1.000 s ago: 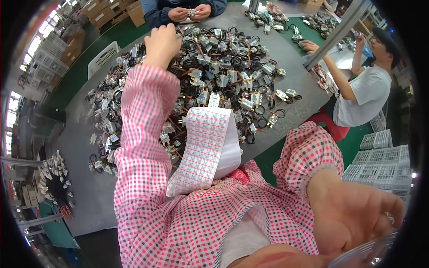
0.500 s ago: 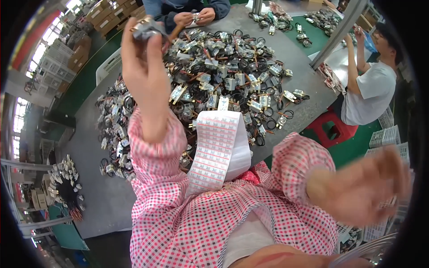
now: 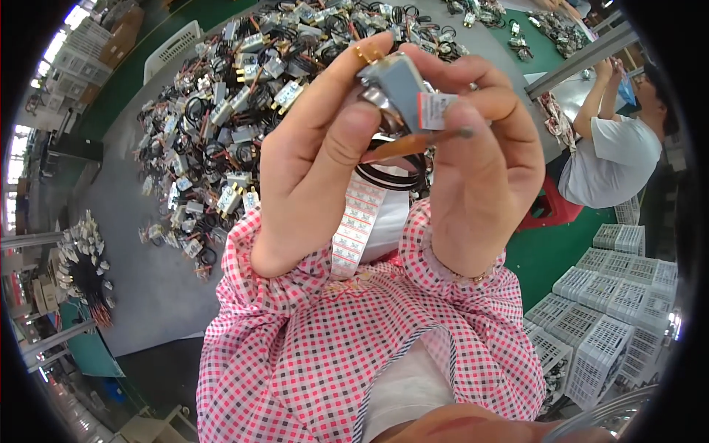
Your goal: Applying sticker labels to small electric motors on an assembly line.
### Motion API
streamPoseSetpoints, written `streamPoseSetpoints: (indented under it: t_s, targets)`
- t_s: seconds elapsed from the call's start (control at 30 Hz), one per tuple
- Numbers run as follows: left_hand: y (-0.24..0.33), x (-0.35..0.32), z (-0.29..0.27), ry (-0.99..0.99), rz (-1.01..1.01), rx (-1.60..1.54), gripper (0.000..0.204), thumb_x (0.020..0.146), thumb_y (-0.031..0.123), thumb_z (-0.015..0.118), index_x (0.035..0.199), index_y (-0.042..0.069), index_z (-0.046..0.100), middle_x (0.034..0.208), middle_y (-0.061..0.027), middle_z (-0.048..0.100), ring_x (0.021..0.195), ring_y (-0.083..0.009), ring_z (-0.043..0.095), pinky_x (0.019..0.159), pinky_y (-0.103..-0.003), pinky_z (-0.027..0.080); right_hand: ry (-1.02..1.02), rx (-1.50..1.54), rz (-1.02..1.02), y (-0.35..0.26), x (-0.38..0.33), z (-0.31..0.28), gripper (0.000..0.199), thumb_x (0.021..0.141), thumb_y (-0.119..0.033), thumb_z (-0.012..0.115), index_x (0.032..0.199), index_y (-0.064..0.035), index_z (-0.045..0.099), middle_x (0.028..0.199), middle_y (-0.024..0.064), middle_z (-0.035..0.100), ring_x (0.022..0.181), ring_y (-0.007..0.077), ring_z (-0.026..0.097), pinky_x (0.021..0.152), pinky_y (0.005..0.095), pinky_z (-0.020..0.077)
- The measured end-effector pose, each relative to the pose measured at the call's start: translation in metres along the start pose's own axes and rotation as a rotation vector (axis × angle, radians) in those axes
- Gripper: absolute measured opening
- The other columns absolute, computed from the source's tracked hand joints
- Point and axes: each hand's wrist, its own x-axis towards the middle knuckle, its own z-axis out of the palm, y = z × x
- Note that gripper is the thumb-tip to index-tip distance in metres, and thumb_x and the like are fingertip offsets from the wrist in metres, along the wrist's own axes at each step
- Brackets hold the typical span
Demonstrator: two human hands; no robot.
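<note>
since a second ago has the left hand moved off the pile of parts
Yes. The left hand has lifted off the pile of parts on the grey table and come toward the camera, now meeting the right hand around a small grey part.

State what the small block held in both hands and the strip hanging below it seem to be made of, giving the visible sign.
Small block: probably metal, from its dull grey sheen and brass-coloured prongs. Strip: likely paper labels on a backing, being thin, matt white and curving limply.

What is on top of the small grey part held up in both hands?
A small red-and-white label sits on the grey part, pressed by the right hand; the left hand grips its other side. Fingers hide its underside.
</note>
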Motion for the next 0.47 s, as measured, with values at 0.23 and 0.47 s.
streamPoseSetpoints:
  t_s: [0.23,0.47]
  targets:
    - [0.005,0.001,0.001,-0.056,-0.052,-0.019,0.057,0.094,0.036,0.042,0.128,-0.01,0.038,0.132,-0.019,0.042,0.102,-0.0163,0.057,0.081,-0.024,0.048,0.023,-0.067,0.042,-0.002,0.001,-0.008,0.011,0.085,-0.007,0.055,0.081,0.0031,0.059,0.107,0.0136,0.056,0.103,0.0305,0.057,0.087,0.0382,0.0469]
    - [0.013,0.002,-0.001,0.103,-0.107,0.032,0.056,0.094,0.035,0.042,0.128,-0.01,0.038,0.131,-0.0156,0.045,0.098,-0.0126,0.057,0.081,-0.021,0.046,0.053,-0.108,0.107,-0.007,-0.008,0.003,0.015,0.085,-0.008,0.057,0.091,0.0045,0.062,0.115,0.0163,0.054,0.103,0.0293,0.058,0.086,0.0359,0.0482]
